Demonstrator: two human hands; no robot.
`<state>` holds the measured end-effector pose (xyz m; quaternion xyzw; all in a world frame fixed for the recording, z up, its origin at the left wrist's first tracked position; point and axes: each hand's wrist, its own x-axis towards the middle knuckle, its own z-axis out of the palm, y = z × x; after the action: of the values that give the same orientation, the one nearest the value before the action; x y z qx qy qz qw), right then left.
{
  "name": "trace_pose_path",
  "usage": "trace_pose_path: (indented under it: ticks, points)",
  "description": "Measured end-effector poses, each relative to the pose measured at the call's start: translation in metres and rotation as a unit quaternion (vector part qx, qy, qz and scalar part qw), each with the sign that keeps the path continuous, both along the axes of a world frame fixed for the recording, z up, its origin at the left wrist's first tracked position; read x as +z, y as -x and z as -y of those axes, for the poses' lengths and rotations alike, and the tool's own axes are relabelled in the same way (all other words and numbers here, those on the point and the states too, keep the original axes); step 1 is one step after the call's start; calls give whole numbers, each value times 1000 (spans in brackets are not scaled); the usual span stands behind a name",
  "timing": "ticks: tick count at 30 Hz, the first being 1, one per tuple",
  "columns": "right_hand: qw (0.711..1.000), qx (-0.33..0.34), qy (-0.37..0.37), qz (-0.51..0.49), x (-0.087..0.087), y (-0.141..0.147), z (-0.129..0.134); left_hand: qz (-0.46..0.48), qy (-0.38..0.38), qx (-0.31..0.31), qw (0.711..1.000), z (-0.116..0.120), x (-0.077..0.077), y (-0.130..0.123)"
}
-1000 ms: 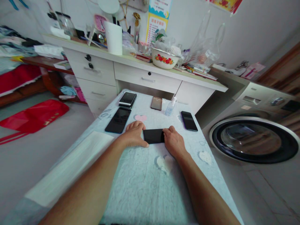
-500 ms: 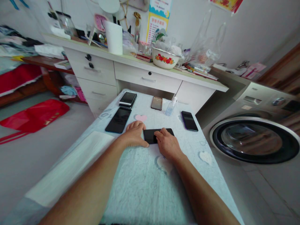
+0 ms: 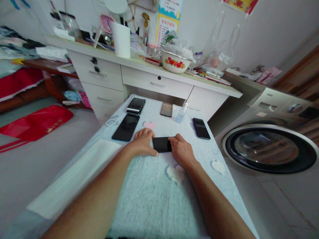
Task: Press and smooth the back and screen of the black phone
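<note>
A black phone (image 3: 161,144) lies flat and crosswise on the cloth-covered table, its dark screen up. My left hand (image 3: 144,142) grips its left end, with the thumb at the near corner and the fingers at the far corner. Over the right end of the screen rests my right hand (image 3: 183,151), its fingers bent and pressed together; whatever may be under them is hidden. A larger black phone (image 3: 126,127) lies just beyond my left wrist. Behind it is a stack of phones (image 3: 136,104).
At the table's far side are a brownish phone case (image 3: 166,109) and a clear spray bottle (image 3: 181,113). Another phone (image 3: 201,128) lies near the right edge. A white sheet (image 3: 77,176) runs along the left edge. A washing machine (image 3: 276,109) stands to the right.
My right hand has slid to the right across the phone's screen, uncovering its middle. My left hand and the phone have stayed in place.
</note>
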<state>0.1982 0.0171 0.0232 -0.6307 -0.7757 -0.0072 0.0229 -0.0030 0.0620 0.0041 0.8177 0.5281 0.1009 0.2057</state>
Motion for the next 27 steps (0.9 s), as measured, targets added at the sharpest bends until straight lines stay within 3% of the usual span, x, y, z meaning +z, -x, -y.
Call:
trace_pose_path:
  ticks: [27]
  points:
    - [989,-145,-26,18,-7,-29,-11,5,11,1,1000,0,1,1]
